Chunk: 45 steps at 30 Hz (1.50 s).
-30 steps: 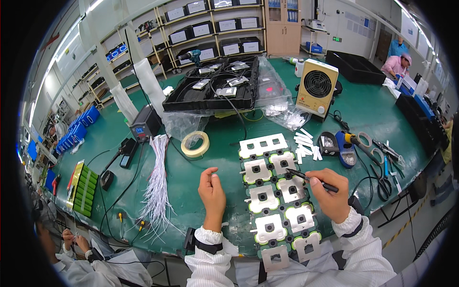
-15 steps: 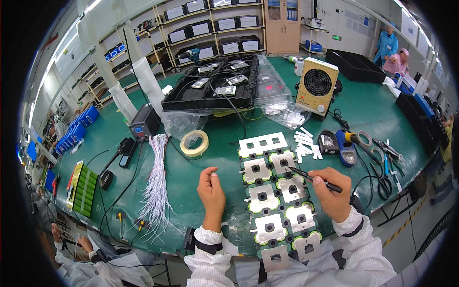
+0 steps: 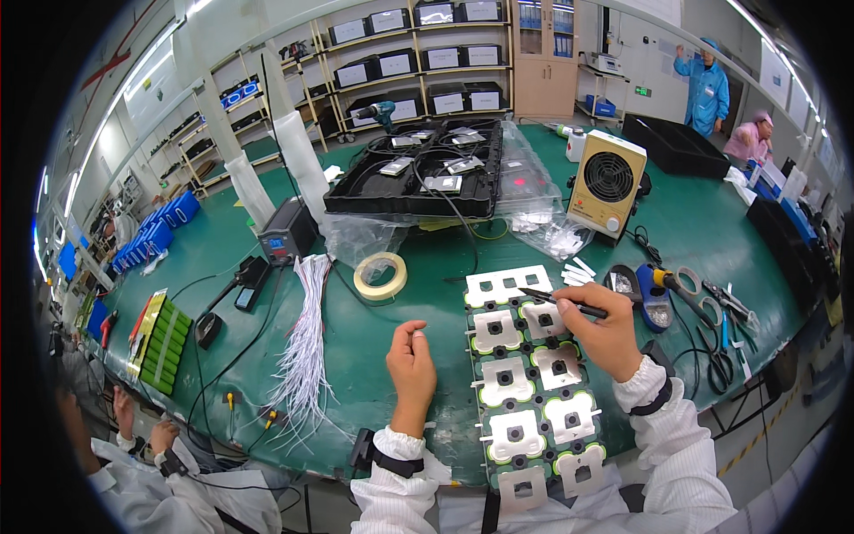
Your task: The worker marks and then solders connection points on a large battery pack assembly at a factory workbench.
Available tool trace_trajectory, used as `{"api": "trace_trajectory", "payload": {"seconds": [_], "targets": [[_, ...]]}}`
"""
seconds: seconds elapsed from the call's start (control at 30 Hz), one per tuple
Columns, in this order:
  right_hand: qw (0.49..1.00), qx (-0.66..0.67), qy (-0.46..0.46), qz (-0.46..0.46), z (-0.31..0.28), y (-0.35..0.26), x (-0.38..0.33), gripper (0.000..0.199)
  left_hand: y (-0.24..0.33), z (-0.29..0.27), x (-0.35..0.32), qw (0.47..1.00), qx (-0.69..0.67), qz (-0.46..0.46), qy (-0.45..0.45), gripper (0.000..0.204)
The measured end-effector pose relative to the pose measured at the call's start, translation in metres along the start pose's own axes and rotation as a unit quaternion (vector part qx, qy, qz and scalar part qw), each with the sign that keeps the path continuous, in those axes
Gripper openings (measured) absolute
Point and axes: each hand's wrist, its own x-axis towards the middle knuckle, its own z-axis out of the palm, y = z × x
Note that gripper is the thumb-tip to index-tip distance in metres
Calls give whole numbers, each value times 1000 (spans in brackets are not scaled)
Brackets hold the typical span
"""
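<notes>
In front of me lies a battery pack (image 3: 523, 405), with green-edged cells under silver metal plates (image 3: 505, 380) that have square openings. A white strip with square holes (image 3: 507, 283) lies along its far end. My right hand (image 3: 609, 336) is closed round a slim black pen-like tool (image 3: 583, 308), whose tip is over the far end of the pack, close to the white strip. My left hand (image 3: 411, 374) hovers or rests left of the pack, its fingers loosely curled together with nothing in them; whether it touches the table I cannot tell.
Left are a bundle of white wires (image 3: 305, 347), a tape roll (image 3: 380, 276) and green cells (image 3: 163, 347). Beyond stand a black tray (image 3: 409, 200) and a fan unit (image 3: 608, 182). Scissors (image 3: 714, 358) and a soldering iron (image 3: 665, 279) lie right. A co-worker's hands (image 3: 160, 436) are at lower left.
The view has shifted a little, so the scene sits lower and further right. My right hand has moved the black tool's tip from a metal plate toward the white strip at the far end.
</notes>
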Motion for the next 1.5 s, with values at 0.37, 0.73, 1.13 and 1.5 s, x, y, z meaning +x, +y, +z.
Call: {"api": "trace_trajectory", "payload": {"seconds": [0.37,0.73,1.13,1.5], "targets": [[999,18,-10,35,9,10,0,15,6,2,-1,1000,16,13,-12,18],[998,35,-9,52,9,2,-2,14,7,2,0,1000,27,3,-9,19],[998,-30,-39,-43,-4,-26,-22,14,8,2,0,999,26,24,-8,17],[994,-64,-66,-67,-1,-24,-25,15,6,2,1,999,31,22,-5,18]]}}
